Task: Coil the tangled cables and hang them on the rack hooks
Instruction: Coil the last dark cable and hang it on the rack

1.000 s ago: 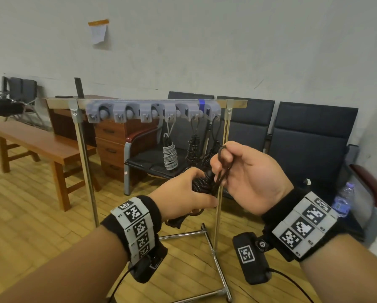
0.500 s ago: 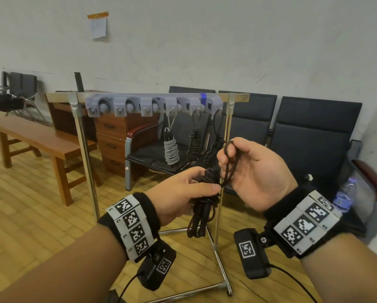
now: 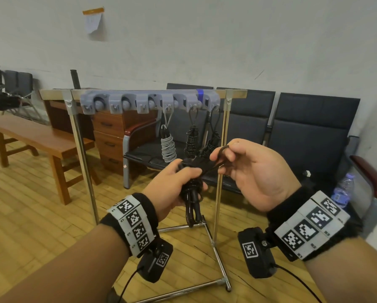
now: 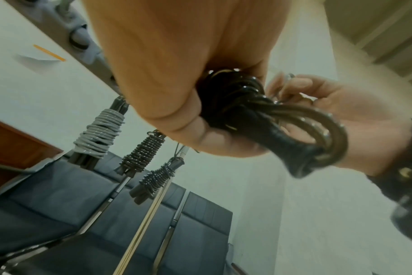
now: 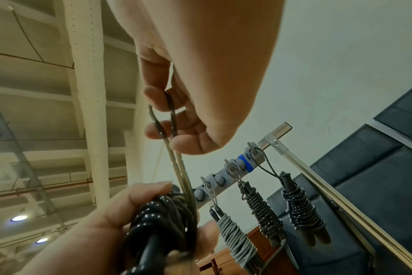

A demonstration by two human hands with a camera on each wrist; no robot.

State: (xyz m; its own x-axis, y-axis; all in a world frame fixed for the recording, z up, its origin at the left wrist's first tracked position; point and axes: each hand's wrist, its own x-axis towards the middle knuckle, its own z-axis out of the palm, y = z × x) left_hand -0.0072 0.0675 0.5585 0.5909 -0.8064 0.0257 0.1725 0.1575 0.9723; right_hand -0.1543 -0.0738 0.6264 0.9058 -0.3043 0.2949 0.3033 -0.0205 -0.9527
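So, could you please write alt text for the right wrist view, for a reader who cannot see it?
The right hand pinches a thin loop drawn up from a black cable bundle that the left hand grips. Behind, one grey coiled cable and two black coiled cables hang from the rack hooks.

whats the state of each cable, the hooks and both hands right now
black cable bundle: coiled, not yet hung
loop: pulled out of the bundle
left hand: grips the bundle
right hand: pinches the loop
grey cable: coiled, hanging
two black cables: coiled, hanging
hook rail: left hooks free
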